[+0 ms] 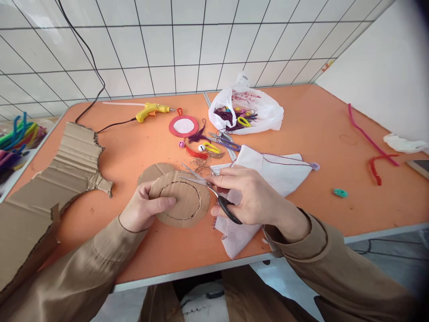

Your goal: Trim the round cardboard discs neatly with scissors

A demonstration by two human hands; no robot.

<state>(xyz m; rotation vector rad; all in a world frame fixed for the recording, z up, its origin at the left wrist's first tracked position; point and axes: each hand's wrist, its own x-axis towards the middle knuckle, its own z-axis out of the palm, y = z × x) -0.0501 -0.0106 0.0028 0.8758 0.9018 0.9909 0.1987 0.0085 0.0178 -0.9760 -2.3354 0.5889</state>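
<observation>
My left hand (147,205) pinches a round cardboard disc (187,203) by its left side, thumb lying on top. A smaller circle is scored or cut inside the disc's edge. In my right hand (248,192) is a pair of scissors (217,192) with black handles, blades parted at the disc's upper right edge. Behind that disc lies a second cardboard disc (154,171), partly hidden. A white cloth (275,172) with dark red stitching lies under and beyond my right hand.
A yellow glue gun (152,112), a red-rimmed round ornament (183,126), purple-handled scissors (228,143) and a white plastic bag (264,109) of tassels lie toward the wall. Torn cardboard (43,192) covers the left side. Pipe cleaners (368,134) lie on the right.
</observation>
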